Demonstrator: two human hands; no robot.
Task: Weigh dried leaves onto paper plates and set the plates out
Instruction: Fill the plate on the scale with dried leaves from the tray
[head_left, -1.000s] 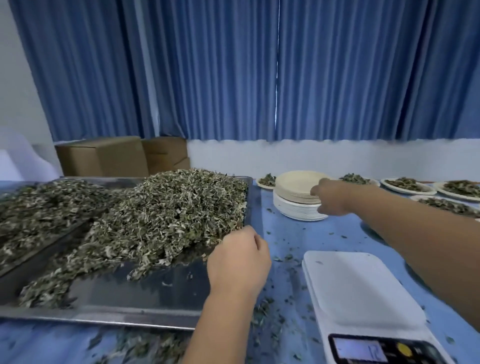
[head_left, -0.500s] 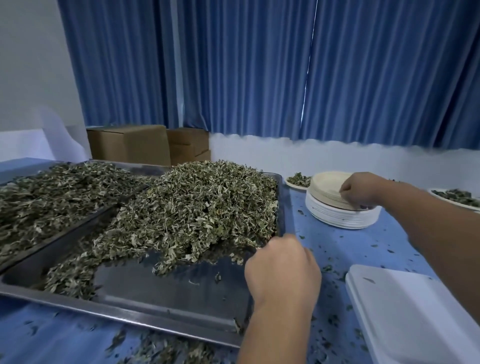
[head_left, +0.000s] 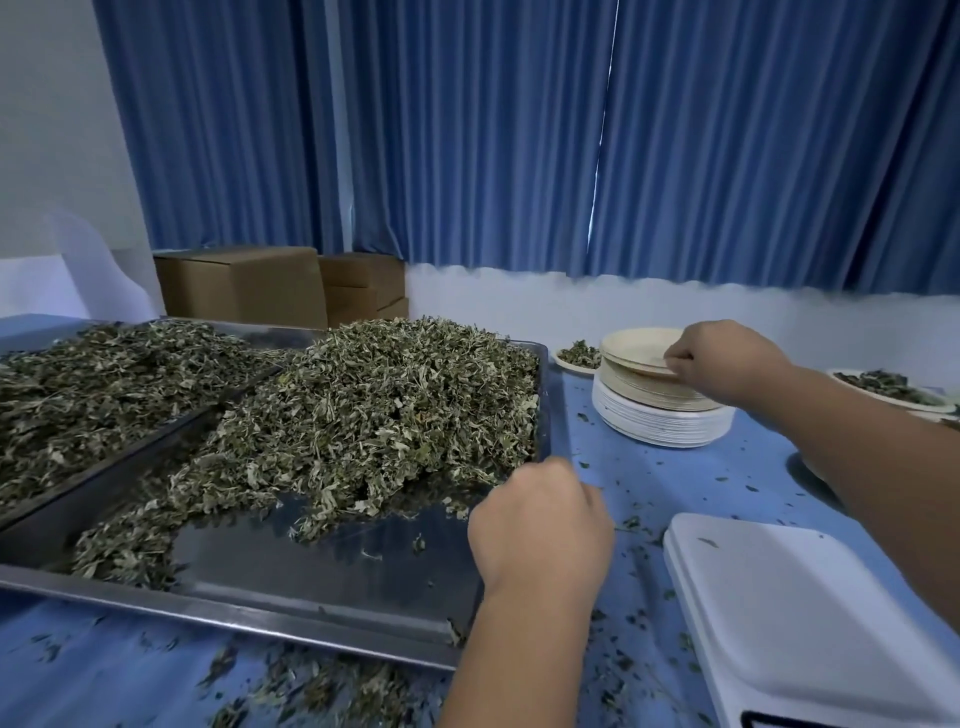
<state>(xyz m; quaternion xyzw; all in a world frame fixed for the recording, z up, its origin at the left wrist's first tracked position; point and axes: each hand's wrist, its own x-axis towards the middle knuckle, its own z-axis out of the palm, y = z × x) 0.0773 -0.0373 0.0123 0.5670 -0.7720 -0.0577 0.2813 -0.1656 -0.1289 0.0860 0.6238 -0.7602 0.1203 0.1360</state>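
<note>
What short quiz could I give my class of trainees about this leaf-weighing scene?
1. True or false: a paper plate already lies on the white scale.
2. The right hand pinches: A the top plate of the stack; B the curtain; C a cardboard box.
3. Fill in: the big heap of dried leaves lies in a metal ____.
Key: 1 false; 2 A; 3 tray.
</note>
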